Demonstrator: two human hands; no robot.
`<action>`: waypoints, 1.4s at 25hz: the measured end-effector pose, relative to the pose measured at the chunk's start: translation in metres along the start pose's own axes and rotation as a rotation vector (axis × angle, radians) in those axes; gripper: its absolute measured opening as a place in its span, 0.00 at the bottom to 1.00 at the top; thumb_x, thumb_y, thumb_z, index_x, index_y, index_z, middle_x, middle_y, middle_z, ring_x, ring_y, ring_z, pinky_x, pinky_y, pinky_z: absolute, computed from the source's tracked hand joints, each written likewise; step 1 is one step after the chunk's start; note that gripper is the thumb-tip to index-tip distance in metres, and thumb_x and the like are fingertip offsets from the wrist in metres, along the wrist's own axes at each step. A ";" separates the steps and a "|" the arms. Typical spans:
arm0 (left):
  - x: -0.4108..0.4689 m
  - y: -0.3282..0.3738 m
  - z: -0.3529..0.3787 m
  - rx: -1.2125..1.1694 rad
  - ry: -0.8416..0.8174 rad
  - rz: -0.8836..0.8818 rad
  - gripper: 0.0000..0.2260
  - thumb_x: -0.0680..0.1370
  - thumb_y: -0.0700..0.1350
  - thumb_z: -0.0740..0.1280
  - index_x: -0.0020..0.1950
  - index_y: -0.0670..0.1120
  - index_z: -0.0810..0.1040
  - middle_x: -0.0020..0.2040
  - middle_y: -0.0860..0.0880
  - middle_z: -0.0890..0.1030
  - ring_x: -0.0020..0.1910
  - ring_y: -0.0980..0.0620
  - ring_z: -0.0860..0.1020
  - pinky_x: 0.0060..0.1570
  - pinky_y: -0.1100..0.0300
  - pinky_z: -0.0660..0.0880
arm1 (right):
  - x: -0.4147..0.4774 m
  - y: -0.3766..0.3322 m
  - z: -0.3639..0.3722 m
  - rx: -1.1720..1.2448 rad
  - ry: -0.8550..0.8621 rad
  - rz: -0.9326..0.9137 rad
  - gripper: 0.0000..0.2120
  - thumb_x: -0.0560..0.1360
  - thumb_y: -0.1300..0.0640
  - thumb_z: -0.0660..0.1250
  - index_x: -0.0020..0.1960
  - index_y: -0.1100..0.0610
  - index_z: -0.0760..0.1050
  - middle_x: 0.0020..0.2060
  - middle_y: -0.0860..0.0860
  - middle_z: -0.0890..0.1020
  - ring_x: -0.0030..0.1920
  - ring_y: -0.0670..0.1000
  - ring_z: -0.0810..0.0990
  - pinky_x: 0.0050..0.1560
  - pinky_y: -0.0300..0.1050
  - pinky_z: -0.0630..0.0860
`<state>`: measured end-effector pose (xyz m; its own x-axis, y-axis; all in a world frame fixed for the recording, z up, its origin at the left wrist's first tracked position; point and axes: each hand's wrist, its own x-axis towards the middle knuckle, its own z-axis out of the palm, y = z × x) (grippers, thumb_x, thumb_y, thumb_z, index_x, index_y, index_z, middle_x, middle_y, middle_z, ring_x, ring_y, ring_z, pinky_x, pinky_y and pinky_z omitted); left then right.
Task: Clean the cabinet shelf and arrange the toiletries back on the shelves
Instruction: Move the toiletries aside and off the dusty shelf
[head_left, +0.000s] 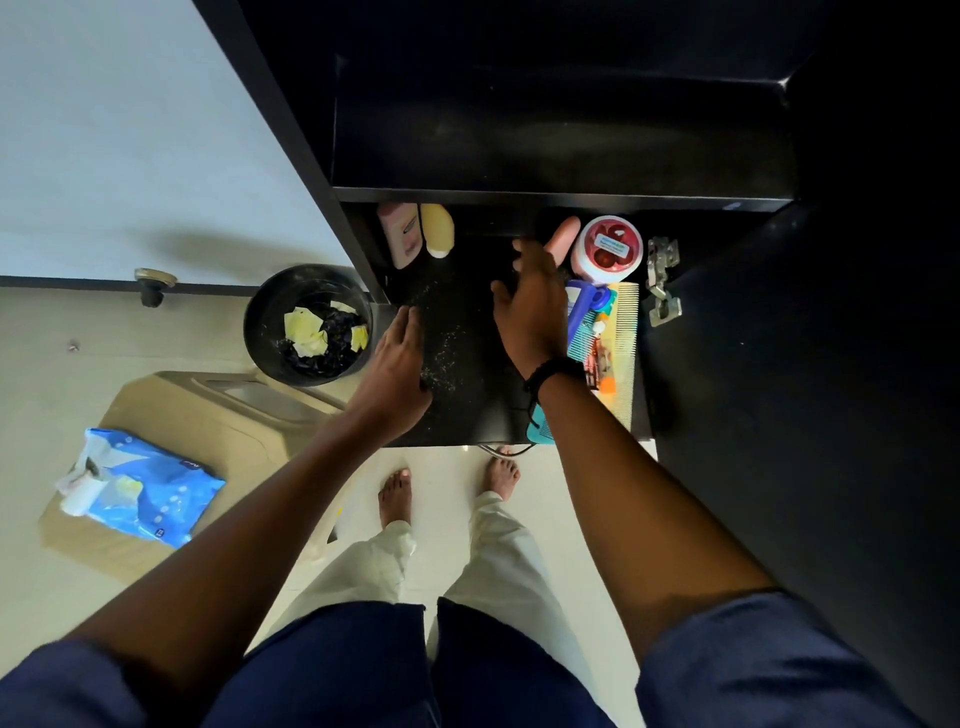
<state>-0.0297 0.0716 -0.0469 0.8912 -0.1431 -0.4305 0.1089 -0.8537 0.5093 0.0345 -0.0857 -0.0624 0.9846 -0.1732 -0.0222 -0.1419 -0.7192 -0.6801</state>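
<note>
The black cabinet shelf (470, 312), at frame centre, carries scattered white specks (447, 364), with a pink bottle (400, 234) and a yellow bottle (438, 231) side by side at its upper-left corner, and a red-lidded jar (608, 249), a blue comb (581, 340) and a yellow comb (626, 332) grouped along its right edge.

Soft, even light brightens the pale wall (130, 130) and floor (524, 525) left of and behind the left hand (400, 358), with a blurred shadow beyond the bin (306, 325). Ahead and right of the right hand (532, 312), the black cabinet (561, 130) sinks into near darkness (little detail survives). Straight edges bow outward; focus is slightly soft
</note>
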 end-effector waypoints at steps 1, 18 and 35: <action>-0.001 0.003 0.005 -0.009 -0.017 0.014 0.38 0.73 0.30 0.61 0.78 0.41 0.45 0.79 0.42 0.48 0.78 0.44 0.48 0.74 0.55 0.52 | -0.010 0.010 -0.007 0.006 0.055 0.063 0.22 0.73 0.61 0.69 0.66 0.59 0.69 0.61 0.57 0.77 0.62 0.57 0.76 0.61 0.50 0.76; -0.006 0.009 0.036 -0.084 -0.040 0.017 0.32 0.73 0.31 0.62 0.76 0.41 0.58 0.73 0.40 0.65 0.70 0.40 0.67 0.66 0.51 0.66 | -0.028 0.056 -0.010 -0.007 -0.015 0.589 0.30 0.71 0.48 0.72 0.66 0.60 0.65 0.59 0.57 0.78 0.57 0.59 0.78 0.56 0.50 0.78; 0.007 -0.009 -0.007 0.114 0.145 0.336 0.17 0.73 0.42 0.71 0.61 0.44 0.76 0.55 0.44 0.76 0.48 0.45 0.78 0.44 0.53 0.77 | -0.057 0.011 -0.026 0.440 -0.386 0.281 0.23 0.70 0.63 0.72 0.64 0.59 0.72 0.56 0.50 0.80 0.56 0.48 0.79 0.56 0.37 0.76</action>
<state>-0.0214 0.0816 -0.0496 0.9230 -0.3587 -0.1396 -0.2421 -0.8230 0.5139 -0.0262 -0.1009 -0.0498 0.8937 -0.0013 -0.4487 -0.4248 -0.3244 -0.8452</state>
